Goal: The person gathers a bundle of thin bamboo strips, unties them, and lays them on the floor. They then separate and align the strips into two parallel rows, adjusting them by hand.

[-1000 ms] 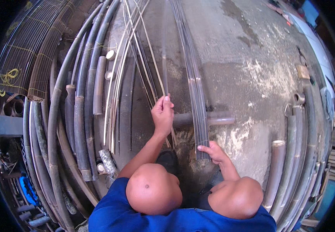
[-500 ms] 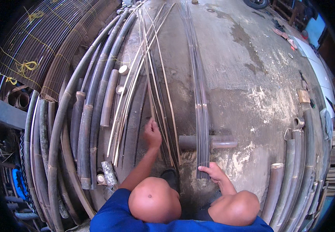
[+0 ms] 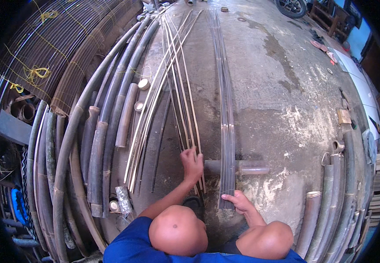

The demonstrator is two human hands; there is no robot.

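Note:
My right hand (image 3: pixel 238 202) grips the near end of a flat row of long dark bamboo strips (image 3: pixel 227 144), thumb on top. Those strips run away from me across the floor and lie over a short bamboo tube (image 3: pixel 253 167). To their left, my left hand (image 3: pixel 192 166) is closed at the near part of a loose spread of long, narrow bamboo strips (image 3: pixel 184 105). Its fingertips are pinched together on them; how many strips they hold is hidden. More pale strips (image 3: pixel 145 131) fan out farther left and cross the others at the far end.
Long bamboo poles (image 3: pixel 120 83) lie along the left, beside a rolled slatted blind (image 3: pixel 41 48) tied with yellow cord. More cut poles (image 3: pixel 330 197) stand to the right. Short bamboo offcuts (image 3: pixel 123 199) lie near my left knee. A motorcycle wheel (image 3: pixel 292 6) shows at the far right.
My left hand has moved right and slightly nearer to me, from the left side of the loose strips to their near ends. My right hand still grips the dark row.

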